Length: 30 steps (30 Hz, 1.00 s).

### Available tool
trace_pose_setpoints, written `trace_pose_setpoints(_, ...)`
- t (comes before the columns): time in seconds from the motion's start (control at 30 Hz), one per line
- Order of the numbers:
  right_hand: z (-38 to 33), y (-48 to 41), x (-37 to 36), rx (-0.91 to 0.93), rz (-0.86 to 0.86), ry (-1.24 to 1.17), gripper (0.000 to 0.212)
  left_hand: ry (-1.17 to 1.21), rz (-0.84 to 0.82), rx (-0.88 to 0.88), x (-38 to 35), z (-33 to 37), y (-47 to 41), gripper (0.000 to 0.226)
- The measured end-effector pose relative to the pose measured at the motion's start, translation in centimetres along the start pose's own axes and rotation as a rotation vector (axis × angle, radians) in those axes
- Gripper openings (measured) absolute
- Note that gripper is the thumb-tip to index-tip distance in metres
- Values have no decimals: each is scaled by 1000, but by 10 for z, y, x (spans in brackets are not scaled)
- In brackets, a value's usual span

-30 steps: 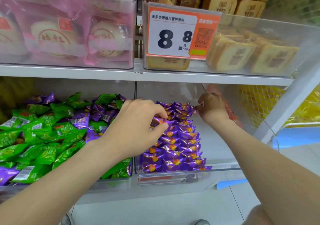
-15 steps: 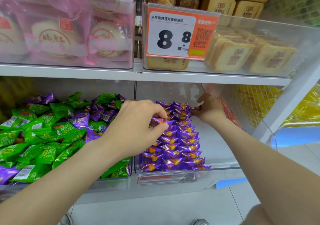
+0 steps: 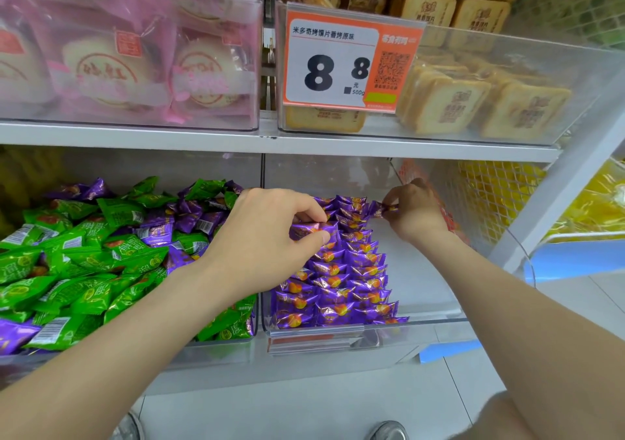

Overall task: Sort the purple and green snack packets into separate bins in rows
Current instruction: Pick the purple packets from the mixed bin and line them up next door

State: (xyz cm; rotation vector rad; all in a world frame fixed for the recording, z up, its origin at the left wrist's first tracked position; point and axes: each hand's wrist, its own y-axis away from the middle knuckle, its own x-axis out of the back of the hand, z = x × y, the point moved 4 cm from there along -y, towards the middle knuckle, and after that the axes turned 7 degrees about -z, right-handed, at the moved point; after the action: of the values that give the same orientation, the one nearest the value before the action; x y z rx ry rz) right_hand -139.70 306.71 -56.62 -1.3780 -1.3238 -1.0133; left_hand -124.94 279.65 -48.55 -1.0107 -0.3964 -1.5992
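Reaching into a clear bin (image 3: 436, 320) on the lower shelf (image 3: 422, 150), a person works w/ both hands among the purple packets (image 3: 345, 287), which lie in neat overlapping rows along the bin's left side, front to back. The left hand (image 3: 267, 236) pinches one purple packet (image 3: 309, 229) betw. thumb & curled fingers, just above the rows approx. mid-bin. The right hand (image 3: 414, 213), fingers curled, grips a second purple packet (image 3: 378, 209) by its end at the rear of the bin, just beside the back of the rows.

Next door, touching on the left, a second clear bin (image 3: 216, 350) holds an unsorted heap: green packets (image 3: 84, 270) mixed w/ loose purple ones (image 3: 189, 223).

On the shelf above, an orange & white price tag (image 3: 338, 64) reading 8.8 hangs on a clear box of tan square biscuit packs (image 3: 473, 101); pink-wrapped round cakes (image 3: 118, 67) fill the box to its left. Yellow goods (image 3: 490, 196) show behind white mesh at far right. A shoe tip (image 3: 389, 433) shows at the bottom edge.
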Motion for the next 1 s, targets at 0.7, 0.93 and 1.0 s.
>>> trace_pose_setpoints(0.7, -11, 8, 13, -5, 124, -84, 23, 31, 10, 22, -1, -2, 2, 24)
trace_pose_setpoints(0.93, -102, 89, 61, 277, -381, -819, 29, 111, 47, -28, 4, 1, 3, 25)
trace_pose_setpoints(1.0, -117, 112, 69, 397, -514, -860, 20, 118, 72, -37, 6, 1, 3, 17)
